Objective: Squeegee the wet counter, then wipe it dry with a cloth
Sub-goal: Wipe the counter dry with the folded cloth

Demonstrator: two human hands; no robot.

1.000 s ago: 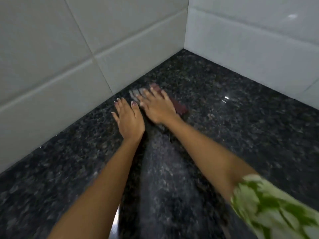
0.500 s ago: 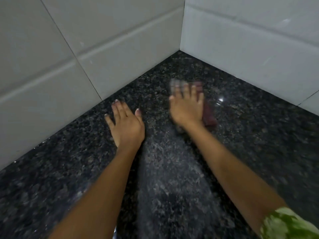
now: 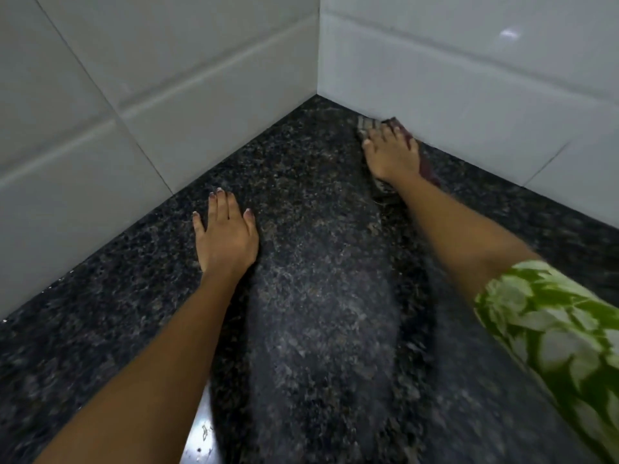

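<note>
The dark speckled granite counter fills the lower view and meets white tiled walls in a corner. My right hand lies flat, fingers straight, pressing a dark red and grey cloth onto the counter against the right wall. Only the cloth's edges show around the hand. My left hand rests flat on the counter to the left, fingers straight and holding nothing. A duller, streaked band runs down the counter between my two arms. No squeegee is in view.
White tiled walls stand on the left and on the right, meeting at a corner behind the counter. My green and white patterned sleeve covers the right upper arm. A bright wet reflection shows near the bottom edge.
My right hand has slid the cloth from beside my left hand, near the left wall, rightwards across the counter to the foot of the right wall. My left hand stays planted.
</note>
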